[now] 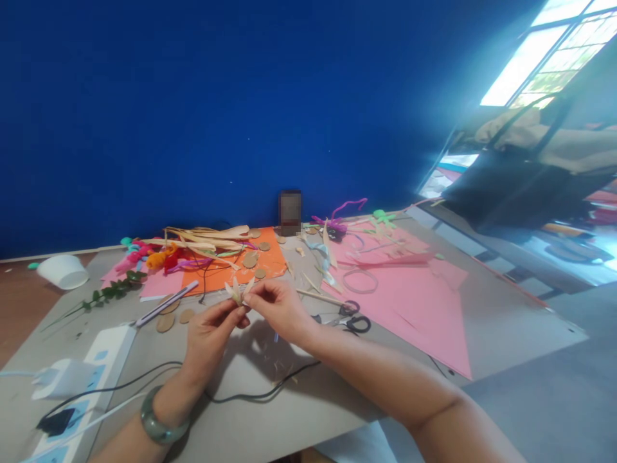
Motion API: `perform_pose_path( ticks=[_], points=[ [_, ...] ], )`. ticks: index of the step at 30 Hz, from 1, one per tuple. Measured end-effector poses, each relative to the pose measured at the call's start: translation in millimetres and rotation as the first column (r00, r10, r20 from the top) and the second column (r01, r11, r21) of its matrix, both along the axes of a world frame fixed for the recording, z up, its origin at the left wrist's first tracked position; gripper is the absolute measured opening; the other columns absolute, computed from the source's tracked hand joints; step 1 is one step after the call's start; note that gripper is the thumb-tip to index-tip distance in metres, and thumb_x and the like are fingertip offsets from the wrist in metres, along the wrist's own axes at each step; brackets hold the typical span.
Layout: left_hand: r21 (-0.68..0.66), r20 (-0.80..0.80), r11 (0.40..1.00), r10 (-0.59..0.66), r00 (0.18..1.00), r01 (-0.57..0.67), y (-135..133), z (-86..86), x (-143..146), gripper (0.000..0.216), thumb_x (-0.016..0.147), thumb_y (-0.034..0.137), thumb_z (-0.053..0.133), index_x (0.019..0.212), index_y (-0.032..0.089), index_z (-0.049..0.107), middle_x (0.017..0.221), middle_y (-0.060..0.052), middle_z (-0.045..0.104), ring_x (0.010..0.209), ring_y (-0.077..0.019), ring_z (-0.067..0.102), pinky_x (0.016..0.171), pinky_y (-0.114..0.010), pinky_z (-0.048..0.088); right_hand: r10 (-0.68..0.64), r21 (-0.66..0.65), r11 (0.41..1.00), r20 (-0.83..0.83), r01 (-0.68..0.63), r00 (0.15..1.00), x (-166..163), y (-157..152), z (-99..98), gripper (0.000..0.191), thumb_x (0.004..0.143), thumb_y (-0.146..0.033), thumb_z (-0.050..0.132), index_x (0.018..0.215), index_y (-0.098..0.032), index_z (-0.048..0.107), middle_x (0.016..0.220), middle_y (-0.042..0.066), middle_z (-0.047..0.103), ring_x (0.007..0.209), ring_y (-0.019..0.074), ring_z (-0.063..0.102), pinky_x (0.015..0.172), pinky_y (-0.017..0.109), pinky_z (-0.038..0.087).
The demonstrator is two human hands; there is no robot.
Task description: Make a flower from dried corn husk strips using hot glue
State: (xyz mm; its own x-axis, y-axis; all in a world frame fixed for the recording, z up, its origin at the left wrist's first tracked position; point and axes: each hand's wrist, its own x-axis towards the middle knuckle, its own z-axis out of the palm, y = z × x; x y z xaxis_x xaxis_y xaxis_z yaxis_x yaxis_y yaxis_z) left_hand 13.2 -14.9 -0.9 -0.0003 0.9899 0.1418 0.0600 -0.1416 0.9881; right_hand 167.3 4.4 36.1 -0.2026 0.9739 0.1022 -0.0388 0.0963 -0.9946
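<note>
Both my hands meet over the grey table (506,321) and pinch a small pale flower made of dried husk strips (237,290). My left hand (212,334), with a green bangle (159,424) on its wrist, grips the flower from below. My right hand (277,308) holds its petals from the right with closed fingertips. Black scissors (354,318) lie just right of my right hand. A bundle of dried husk strips (207,239) rests on an orange sheet (270,260) behind the hands.
Pink paper (424,308) covers the right half of the table. Coloured pipe cleaners (144,256), brown card discs (166,321), a white cup (65,270), a green sprig (113,292), a white power strip (96,360) with black cables, and a blue wall behind.
</note>
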Motion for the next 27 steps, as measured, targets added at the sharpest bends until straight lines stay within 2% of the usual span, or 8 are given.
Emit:
perform_pose_path(
  ticks=[12,27],
  points=[
    [0.000,0.008,0.997,0.073,0.997,-0.073,0.3,0.0,1.9,0.016,0.071,0.031,0.074,0.077,0.016,0.073,0.057,-0.001,0.069,0.052,-0.0132,0.062,0.055,-0.023,0.052,-0.012,-0.012,1.000,0.043,0.013,0.999,-0.6,0.8,0.7,0.013,0.073,-0.023,0.065,0.064,-0.015,0.064,0.061,-0.001,0.063,0.057,0.0103,0.054,0.059,0.024,0.043],
    [0.006,-0.048,0.998,0.057,0.997,-0.057,-0.7,3.8,2.8,0.017,0.071,0.032,0.073,0.074,0.016,0.069,0.055,0.000,0.067,0.049,-0.0134,0.061,0.053,-0.023,0.051,0.020,-0.045,0.999,-0.011,-0.020,1.000,0.4,1.3,1.2,0.015,0.072,-0.025,0.066,0.062,-0.016,0.062,0.058,-0.002,0.061,0.057,0.0103,0.055,0.059,0.023,0.046]
  ],
)
